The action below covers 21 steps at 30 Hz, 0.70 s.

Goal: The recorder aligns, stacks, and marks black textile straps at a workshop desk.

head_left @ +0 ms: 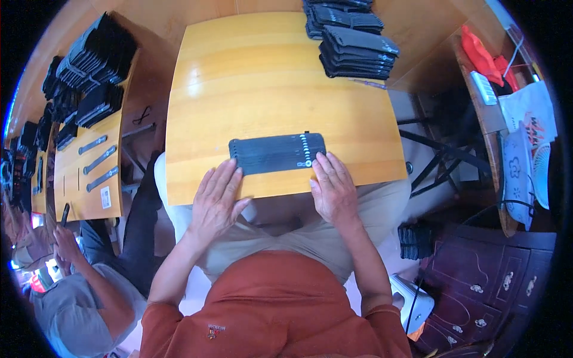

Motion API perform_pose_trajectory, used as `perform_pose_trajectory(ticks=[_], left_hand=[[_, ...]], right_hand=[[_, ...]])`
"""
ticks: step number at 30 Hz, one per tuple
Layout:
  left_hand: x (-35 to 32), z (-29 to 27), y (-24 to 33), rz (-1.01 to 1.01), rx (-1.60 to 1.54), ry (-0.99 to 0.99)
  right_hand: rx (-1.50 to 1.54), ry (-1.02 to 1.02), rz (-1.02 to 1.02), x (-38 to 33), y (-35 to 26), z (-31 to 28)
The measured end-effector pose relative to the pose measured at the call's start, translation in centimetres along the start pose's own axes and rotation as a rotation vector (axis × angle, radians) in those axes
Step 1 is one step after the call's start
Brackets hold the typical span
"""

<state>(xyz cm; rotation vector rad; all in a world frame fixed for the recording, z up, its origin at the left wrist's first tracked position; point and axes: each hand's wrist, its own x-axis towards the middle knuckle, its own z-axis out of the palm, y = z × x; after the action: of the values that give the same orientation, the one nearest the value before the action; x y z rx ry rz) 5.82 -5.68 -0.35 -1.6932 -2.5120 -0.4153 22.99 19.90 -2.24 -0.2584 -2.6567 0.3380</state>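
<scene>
A flat, dark rectangular bundle (271, 155) lies near the front edge of the wooden table. It looks like several narrow fabric strips laid overlapping, with a row of white marks towards its right end and a small black tab on its far side. My left hand (216, 197) rests at the bundle's near left corner, fingers stretched out and fingertips on its edge. At the near right corner lies my right hand (334, 190), its fingers also extended and touching the edge. Neither hand grips anything.
Dark folded stacks (358, 53) stand at the table's far right, with a thin pen-like object (367, 83) beside them. On the left, another table (89, 197) bears dark stacks and single strips; a co-worker (89, 298) sits there. A dark cabinet (477, 286) stands at right.
</scene>
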Motion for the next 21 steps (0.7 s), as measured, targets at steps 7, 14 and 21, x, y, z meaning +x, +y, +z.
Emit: perform_pose_trajectory(ticks=[7, 14, 21], left_hand=[[2.4, -1.7, 0.5, -0.272, -0.266, 0.188], [3.5, -0.8, -2.5, -0.136, -0.348, 0.112], [2.9, -1.1, -1.8, -0.308, -0.476, 0.093]], right_hand=[[0.117, 0.051, 0.066, 2.0, 0.7, -0.9], [0.030, -0.014, -0.048, 4.3, 1.1, -2.0], [0.017, -0.058, -0.046, 4.9, 1.4, -1.9]])
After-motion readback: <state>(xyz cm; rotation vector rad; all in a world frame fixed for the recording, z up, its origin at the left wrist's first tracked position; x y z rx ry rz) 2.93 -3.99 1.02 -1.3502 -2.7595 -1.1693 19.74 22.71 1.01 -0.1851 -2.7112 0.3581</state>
